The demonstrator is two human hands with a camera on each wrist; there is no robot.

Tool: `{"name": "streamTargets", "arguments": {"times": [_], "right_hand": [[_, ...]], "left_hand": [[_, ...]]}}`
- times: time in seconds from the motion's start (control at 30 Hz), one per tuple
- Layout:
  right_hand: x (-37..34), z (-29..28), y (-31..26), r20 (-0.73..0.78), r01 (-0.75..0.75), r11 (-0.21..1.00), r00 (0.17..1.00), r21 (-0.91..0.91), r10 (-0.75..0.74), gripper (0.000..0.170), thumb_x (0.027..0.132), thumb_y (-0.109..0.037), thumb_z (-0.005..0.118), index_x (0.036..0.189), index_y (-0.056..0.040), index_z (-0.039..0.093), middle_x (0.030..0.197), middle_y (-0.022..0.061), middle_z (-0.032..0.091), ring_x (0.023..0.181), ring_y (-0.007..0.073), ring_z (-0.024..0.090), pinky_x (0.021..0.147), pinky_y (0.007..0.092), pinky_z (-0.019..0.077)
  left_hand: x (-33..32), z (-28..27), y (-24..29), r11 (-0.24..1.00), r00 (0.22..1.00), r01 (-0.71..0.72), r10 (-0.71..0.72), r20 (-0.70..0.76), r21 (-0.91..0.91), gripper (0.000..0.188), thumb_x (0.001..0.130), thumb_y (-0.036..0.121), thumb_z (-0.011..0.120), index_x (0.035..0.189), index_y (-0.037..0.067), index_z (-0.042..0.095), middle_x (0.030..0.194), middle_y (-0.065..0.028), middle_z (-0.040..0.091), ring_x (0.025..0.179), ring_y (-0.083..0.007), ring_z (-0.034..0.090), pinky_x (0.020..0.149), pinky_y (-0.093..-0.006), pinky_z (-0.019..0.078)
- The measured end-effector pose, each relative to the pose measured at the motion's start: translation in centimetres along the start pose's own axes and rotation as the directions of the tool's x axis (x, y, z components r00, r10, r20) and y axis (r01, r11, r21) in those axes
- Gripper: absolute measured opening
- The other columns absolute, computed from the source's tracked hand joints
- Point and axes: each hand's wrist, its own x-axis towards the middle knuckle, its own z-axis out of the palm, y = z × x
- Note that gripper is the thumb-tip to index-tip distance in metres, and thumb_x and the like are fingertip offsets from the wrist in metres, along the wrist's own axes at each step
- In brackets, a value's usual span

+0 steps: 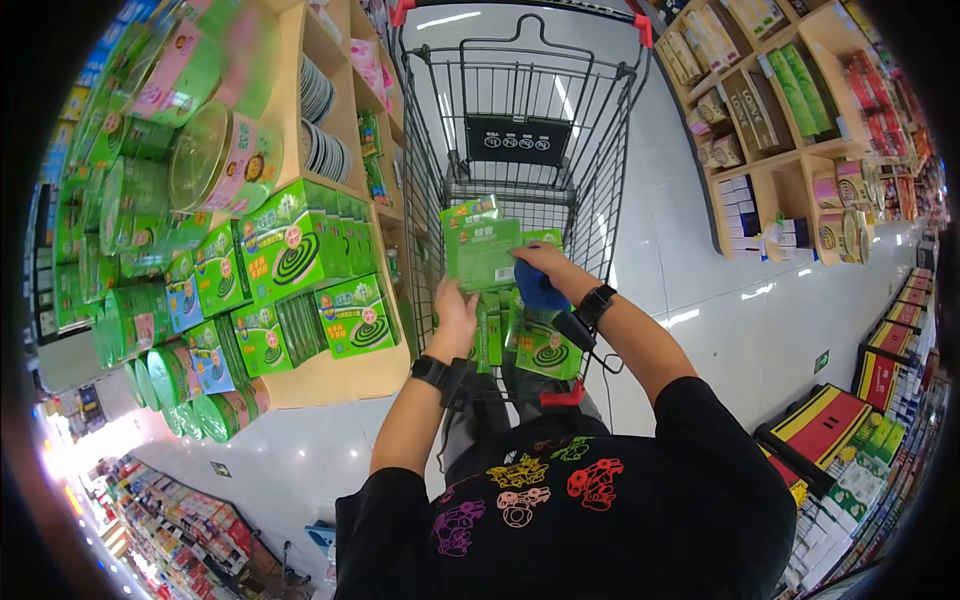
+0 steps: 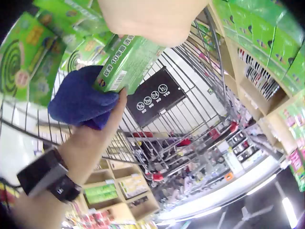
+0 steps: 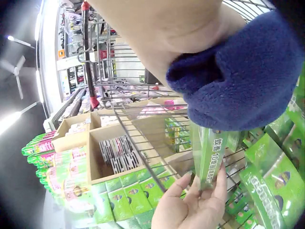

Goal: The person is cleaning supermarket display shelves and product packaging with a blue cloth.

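Over the wire cart (image 1: 624, 72), a green box (image 1: 483, 256) is gripped at its edges by the left hand (image 1: 457, 312) and the right hand (image 1: 546, 262), which also grasps a blue cloth (image 1: 540, 289); below lie more green packs (image 1: 548, 350).

The head view looks steeply down into the cart (image 1: 590, 170); both wrist views (much closer) share it.
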Motion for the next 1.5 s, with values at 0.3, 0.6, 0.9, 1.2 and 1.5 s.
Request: {"name": "streamTargets", "arguments": {"times": [0.3,0.6,0.9,1.2,1.5], "right_hand": [[5.9,1.9,2.3,-0.150,0.037,0.854,0.980,-0.519,-0.133,0.047,0.075,-0.038,0.065,0.106,-0.0047,0.058,0.096,0.0174,0.061,0.088,0.0288,0.059,0.076,0.0376,0.0478],[3.5,1.1,3.4,-0.180,0.170,0.776,0.922,-0.607,-0.343,0.045,0.065,-0.036,0.068,0.100,-0.0077,0.062,0.091,0.0162,0.062,0.089,0.0318,0.058,0.081,0.0408,0.0458],[-5.4,1.1,2.6,0.002,0.248,0.865,0.962,-0.436,-0.274,0.032,0.061,-0.032,0.073,0.080,-0.0071,0.067,0.073,0.0095,0.064,0.066,0.0200,0.062,0.063,0.0300,0.0492],[-16.3,14.4,-3.6,0.222,0.388,0.902,0.912,-0.189,-0.346,0.014,0.071,-0.015,0.071,0.073,-0.0068,0.060,0.070,-0.0012,0.056,0.066,0.0081,0.054,0.062,0.0232,0.0450],[-14.6,30.3,-5.2,0.536,0.665,0.679,0.713,-0.311,-0.452,0.017,0.074,-0.022,0.069,0.077,-0.0059,0.064,0.073,0.0016,0.060,0.072,0.0089,0.054,0.068,0.0240,0.0436]], "left_hand": [[5.0,-1.6,0.4,0.875,0.985,0.134,-0.066,-0.160,0.465,0.059,0.087,0.018,0.049,0.139,0.006,0.024,0.135,-0.0143,0.032,0.119,-0.0281,0.036,0.102,-0.0357,0.0290],[3.8,-2.2,-0.1,0.625,0.990,-0.056,0.138,-0.040,0.778,0.051,0.081,0.022,0.056,0.125,0.001,0.043,0.118,-0.0174,0.051,0.102,-0.0259,0.053,0.083,-0.0342,0.0441],[-7.8,-5.6,2.5,0.848,0.946,-0.292,0.189,0.262,0.442,0.026,0.088,0.013,0.049,0.111,0.004,0.054,0.101,-0.0096,0.061,0.089,-0.0170,0.060,0.074,-0.0274,0.0465],[-12.1,-20.4,8.8,0.914,0.844,-0.365,0.405,-0.350,0.177,0.042,0.083,0.039,0.055,0.108,0.006,0.051,0.095,-0.0071,0.056,0.080,-0.0161,0.055,0.069,-0.0316,0.0439],[-12.8,-24.6,23.1,0.947,0.824,-0.320,0.278,-0.494,-0.002,0.071,0.071,0.055,0.065,0.117,0.009,0.038,0.108,-0.0087,0.044,0.087,-0.0188,0.049,0.065,-0.0353,0.0397]]}}
